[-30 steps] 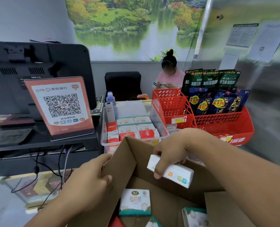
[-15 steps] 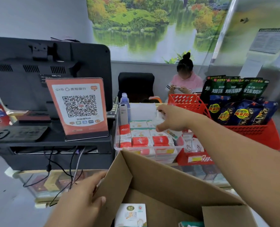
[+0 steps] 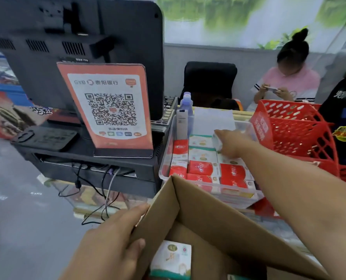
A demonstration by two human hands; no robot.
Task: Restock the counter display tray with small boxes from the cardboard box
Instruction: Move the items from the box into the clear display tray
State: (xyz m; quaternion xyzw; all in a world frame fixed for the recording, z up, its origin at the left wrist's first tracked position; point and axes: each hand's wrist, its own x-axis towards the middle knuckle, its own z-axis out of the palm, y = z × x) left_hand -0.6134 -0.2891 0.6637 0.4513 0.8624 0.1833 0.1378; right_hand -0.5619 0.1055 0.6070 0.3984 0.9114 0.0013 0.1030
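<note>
Restocking is at the placement step, judged from the hand positions. A small white box point(image 3: 218, 140) is held in the curled fingers of the right hand point(image 3: 231, 143), extended over the rear of the clear display tray point(image 3: 165, 158), above the rows of white and red boxes point(image 3: 202, 167) already seated there; the rear section appears to be the open slot, hence the long reach. The cardboard box point(image 3: 208, 217) is kept at the near edge, just below the tray, so that the transfer path is short. Its left flap is gripped by the left hand point(image 3: 109, 247), thumb inside and fingers outside, presumably to hold the opening clear and the carton steady. One more white-and-green box point(image 3: 173, 259) is visible inside, so stock remains.
</note>
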